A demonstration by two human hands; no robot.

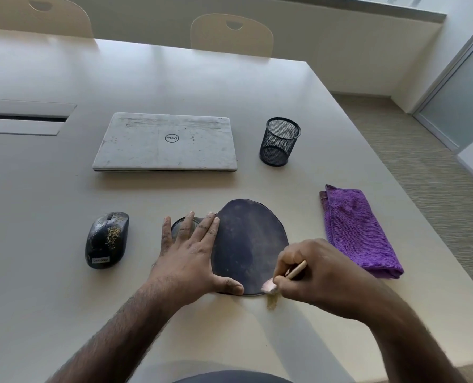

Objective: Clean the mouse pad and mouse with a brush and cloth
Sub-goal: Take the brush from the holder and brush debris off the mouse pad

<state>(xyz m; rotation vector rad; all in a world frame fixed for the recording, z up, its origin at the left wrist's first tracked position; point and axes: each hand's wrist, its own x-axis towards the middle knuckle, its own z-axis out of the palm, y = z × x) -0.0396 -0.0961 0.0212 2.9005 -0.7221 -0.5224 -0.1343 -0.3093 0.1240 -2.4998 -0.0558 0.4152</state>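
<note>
Debris [271, 302] lies heaped on the worktop [50, 189] just off the 5 o'clock edge of the mouse pad [252, 244], where our right hand [312, 275] pinches the brush [297, 270], bristles at that rim. Our left hand [191, 255] lies flat, fingers straight, pressing the pad's 9 o'clock side. We see the crumb-speckled mouse [107, 240] at 9 o'clock of the pad and the folded purple cloth [359, 233] at 3 o'clock, both apart from it.
</note>
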